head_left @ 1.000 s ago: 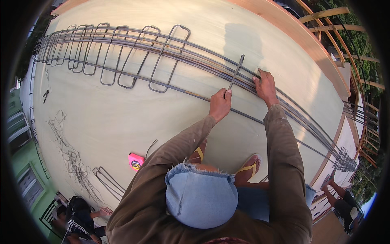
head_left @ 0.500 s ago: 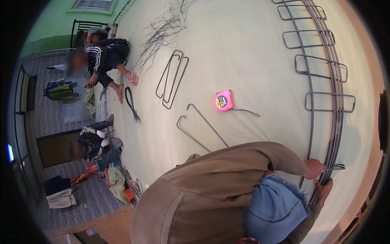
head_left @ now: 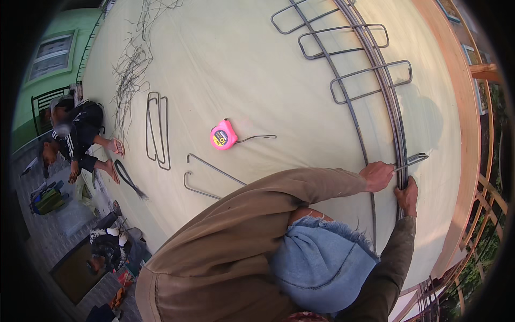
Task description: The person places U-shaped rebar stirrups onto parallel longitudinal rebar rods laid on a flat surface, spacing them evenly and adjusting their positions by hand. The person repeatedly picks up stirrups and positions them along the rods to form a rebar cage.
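Note:
A bundle of long steel bars (head_left: 387, 88) runs down the right side, with a single bar (head_left: 343, 88) along its left. Bent rectangular stirrups (head_left: 343, 51) lie across them higher up. My left hand (head_left: 377, 176) is closed on another steel stirrup (head_left: 418, 158), whose rounded end sticks out past the bundle. Just below, my right hand (head_left: 407, 196) is wrapped round the bar bundle, its thumb on the near side and the other fingers partly hidden. My denim-covered knee (head_left: 324, 263) is between my arms.
A pink tape measure (head_left: 221, 137), two hooked rods (head_left: 214, 169), loose stirrups (head_left: 158, 134), tangled thin wire (head_left: 129, 75) and a black wire loop (head_left: 127, 180) lie on the pale surface. Other people (head_left: 80, 134) sit along its left edge. Its brown rim (head_left: 445, 43) runs along the right.
The view has turned, so the tape measure, loose stirrups and bars appear further left. My hands keep the same holds at the bar bundle.

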Tool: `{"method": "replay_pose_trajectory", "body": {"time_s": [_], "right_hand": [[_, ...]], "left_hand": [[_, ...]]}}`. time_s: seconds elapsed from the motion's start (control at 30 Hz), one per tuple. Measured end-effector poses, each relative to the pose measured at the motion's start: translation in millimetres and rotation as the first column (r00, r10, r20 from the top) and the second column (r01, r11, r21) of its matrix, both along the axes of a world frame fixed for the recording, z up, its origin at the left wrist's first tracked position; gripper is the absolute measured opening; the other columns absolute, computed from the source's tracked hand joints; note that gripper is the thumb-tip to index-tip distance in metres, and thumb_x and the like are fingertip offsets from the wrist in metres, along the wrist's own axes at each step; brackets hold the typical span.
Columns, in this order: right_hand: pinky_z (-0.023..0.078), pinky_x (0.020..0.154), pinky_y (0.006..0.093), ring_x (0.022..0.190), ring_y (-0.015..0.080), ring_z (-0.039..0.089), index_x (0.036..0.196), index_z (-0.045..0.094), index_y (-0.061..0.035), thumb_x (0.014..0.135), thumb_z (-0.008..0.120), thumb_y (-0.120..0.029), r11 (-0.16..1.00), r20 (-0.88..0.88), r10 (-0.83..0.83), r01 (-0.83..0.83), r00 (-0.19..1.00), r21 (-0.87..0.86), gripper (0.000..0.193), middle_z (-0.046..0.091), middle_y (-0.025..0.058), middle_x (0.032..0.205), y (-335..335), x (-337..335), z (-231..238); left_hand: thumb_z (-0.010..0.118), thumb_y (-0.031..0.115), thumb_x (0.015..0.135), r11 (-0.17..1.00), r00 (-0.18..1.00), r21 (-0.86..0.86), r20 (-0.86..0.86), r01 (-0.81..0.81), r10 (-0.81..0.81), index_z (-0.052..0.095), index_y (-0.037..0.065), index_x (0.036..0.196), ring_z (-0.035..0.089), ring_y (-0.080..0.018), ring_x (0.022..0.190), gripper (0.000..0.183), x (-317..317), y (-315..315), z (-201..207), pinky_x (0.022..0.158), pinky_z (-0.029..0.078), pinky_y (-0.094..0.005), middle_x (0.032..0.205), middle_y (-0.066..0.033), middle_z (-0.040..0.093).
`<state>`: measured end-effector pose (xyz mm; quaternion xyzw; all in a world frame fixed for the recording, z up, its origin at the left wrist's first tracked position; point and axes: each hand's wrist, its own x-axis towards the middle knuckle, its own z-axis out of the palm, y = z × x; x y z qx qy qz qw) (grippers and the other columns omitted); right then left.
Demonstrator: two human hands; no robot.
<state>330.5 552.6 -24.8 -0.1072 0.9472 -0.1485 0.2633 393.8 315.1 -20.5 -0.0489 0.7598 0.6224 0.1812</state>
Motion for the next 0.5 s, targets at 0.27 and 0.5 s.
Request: {"method": "replay_pose_trajectory", "body": {"time_s": [0.27, 0.5], "right_hand": [[0.050, 0.084, 0.0516, 0.097, 0.0448, 0.061, 0.102, 0.056, 0.0010, 0.072, 0.074, -0.014, 0.997, 0.027, 0.004, -0.006, 1.000, 0.080, 0.038, 0.060, 0.0234, 0.101, -3.2, 0.2, 11.9], [0.049, 0.085, 0.0499, 0.096, 0.0437, 0.059, 0.101, 0.054, 0.0012, 0.072, 0.072, -0.016, 0.999, 0.008, -0.002, 0.001, 1.000, 0.050, 0.038, 0.059, 0.0225, 0.097, -0.2, 0.3, 14.2]], "left_hand": [[0.051, 0.023, 0.103, 0.976, 0.983, -0.146, -0.115, -0.160, 0.143, 0.056, -0.002, 0.087, 0.061, -0.0495, 0.073, 0.030, -51.7, 2.5, 0.9, 0.068, 0.047, -0.0548, 0.073, -0.0272, 0.062], [0.050, 0.028, 0.104, 0.958, 0.995, -0.279, -0.090, -0.059, 0.035, 0.059, -0.002, 0.085, 0.060, -0.0521, 0.078, 0.037, -92.0, -49.2, -15.3, 0.070, 0.045, -0.0567, 0.075, -0.0289, 0.062]]}}
